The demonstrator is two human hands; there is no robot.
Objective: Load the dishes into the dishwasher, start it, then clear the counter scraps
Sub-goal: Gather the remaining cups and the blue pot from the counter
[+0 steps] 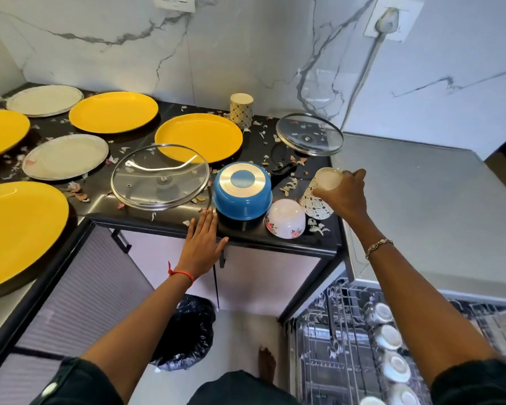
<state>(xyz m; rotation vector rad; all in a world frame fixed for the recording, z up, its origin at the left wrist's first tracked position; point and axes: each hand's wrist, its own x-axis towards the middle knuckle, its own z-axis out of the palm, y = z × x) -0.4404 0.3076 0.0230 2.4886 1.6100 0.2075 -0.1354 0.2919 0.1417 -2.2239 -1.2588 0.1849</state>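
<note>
My right hand [346, 194] is shut on a patterned white cup [319, 197], held tilted at the counter's right end. My left hand [202, 241] rests flat and open on the counter's front edge, beside an upturned blue pot [243, 197]. A floral bowl [285, 219] lies upside down between the pot and the cup. Yellow plates [199, 137] and steel plates [66, 156] cover the black counter [275, 241], with two glass lids [159, 176] and another patterned cup [241, 110]. The open dishwasher rack [348, 346] at lower right holds several white cups.
Dry peel scraps [289, 187] are strewn over the counter. A bin with a black bag [184, 334] stands on the floor below. The dishwasher's grey top [421, 200] lies to the right. My bare foot [266, 365] is on the floor.
</note>
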